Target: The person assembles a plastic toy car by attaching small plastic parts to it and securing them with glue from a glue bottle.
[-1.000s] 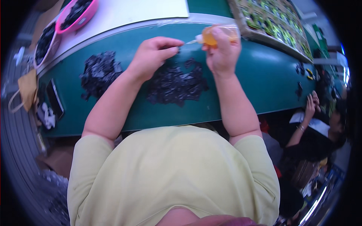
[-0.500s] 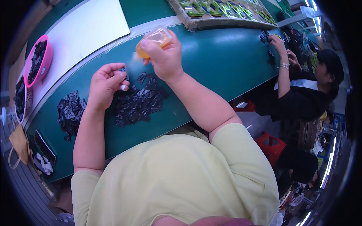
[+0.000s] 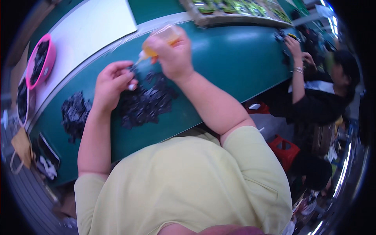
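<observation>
My right hand (image 3: pixel 176 58) is wrapped round a clear squeeze bottle (image 3: pixel 171 33) of amber liquid, tipped with its thin nozzle pointing down and left. The nozzle tip meets or nearly meets a small dark plastic piece (image 3: pixel 134 69), pinched in the fingers of my left hand (image 3: pixel 110 84); blur hides the exact contact. White wrapping shows on one left fingertip. Below both hands, a loose heap of black plastic pieces (image 3: pixel 147 105) lies on the green table (image 3: pixel 227 55). Left of my left forearm sits a second black heap (image 3: pixel 74 115).
A pink basket (image 3: pixel 52 62) of black pieces stands at the left beside a white board (image 3: pixel 100 25). At the back, a cardboard tray (image 3: pixel 201 22) holds green items. A co-worker (image 3: pixel 319 96) handles dark pieces at the far right, near a red stool (image 3: pixel 288 150).
The bottle has tilted further, and its nozzle has come to the piece in my left hand. My left hand stays nearly in place. The whole view has shifted slightly.
</observation>
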Tool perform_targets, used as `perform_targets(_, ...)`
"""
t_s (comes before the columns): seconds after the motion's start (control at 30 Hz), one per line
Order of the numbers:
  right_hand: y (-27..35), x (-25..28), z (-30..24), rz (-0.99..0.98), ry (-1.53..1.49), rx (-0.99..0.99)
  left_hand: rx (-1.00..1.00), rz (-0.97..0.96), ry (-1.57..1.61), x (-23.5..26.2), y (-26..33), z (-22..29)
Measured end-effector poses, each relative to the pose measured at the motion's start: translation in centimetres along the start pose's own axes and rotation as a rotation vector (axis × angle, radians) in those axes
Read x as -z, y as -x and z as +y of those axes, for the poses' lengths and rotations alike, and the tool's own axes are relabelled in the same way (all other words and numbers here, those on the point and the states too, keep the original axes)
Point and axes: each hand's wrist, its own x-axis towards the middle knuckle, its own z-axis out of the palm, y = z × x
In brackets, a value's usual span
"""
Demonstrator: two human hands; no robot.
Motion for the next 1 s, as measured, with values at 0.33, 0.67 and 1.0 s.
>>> perform_targets(0.33, 0.3, 0.6, -0.2, -0.071, 0.076, 0.123, 0.032, -0.036, -0.022, -0.6, -0.3, 0.4)
perform_targets(0.67, 0.6, -0.5, 0.1, -0.090, 0.226, 0.186, 0.049, -0.033, -0.058, -0.6, 0.0, 1.0)
perform_targets(1.0, 0.6, -0.5, 0.4, -0.099, 0.258, 0.167, 0.030, -0.046, -0.063, -0.4, -0.3, 0.5)
